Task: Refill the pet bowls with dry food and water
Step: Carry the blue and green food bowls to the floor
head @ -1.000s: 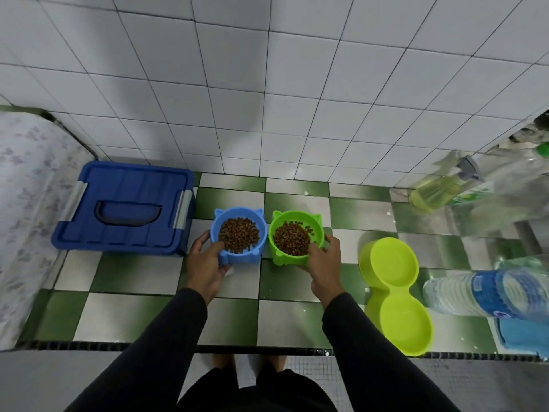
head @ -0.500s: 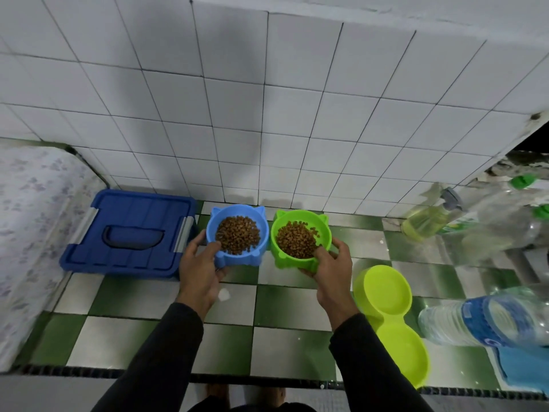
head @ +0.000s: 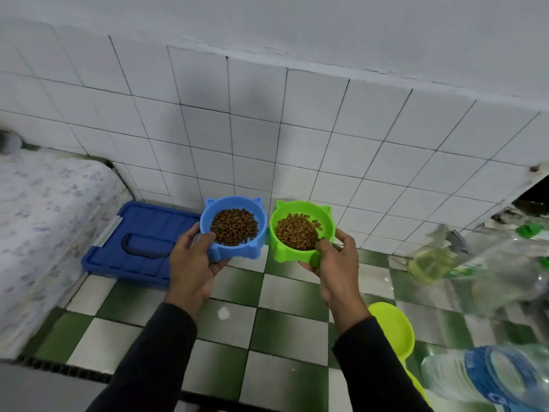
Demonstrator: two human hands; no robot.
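My left hand [head: 194, 260] grips a blue cat-eared bowl [head: 255, 217] by its near rim, thumb over the edge. Brown dry kibble [head: 234, 226] lies in it. My right hand [head: 334, 264] grips a green cat-eared bowl [head: 322, 217] the same way, thumb inside the rim, and it also holds kibble [head: 297, 231]. Both bowls are held level, side by side, above the green-and-white checkered floor [head: 231, 292]. A lime double bowl [head: 395, 328] lies on the floor to the right, partly behind my right forearm.
A blue lidded box with a handle [head: 139, 242] sits on the floor at the left, beside a flowered mattress [head: 38, 221]. A clear water bottle [head: 487, 376] lies at the lower right. A spray bottle of yellow liquid [head: 430, 261] and other bottles lie further right. White tiled wall behind.
Both hands have lifted the two filled bowls off the floor. The camera has tilted upward, showing more wall.
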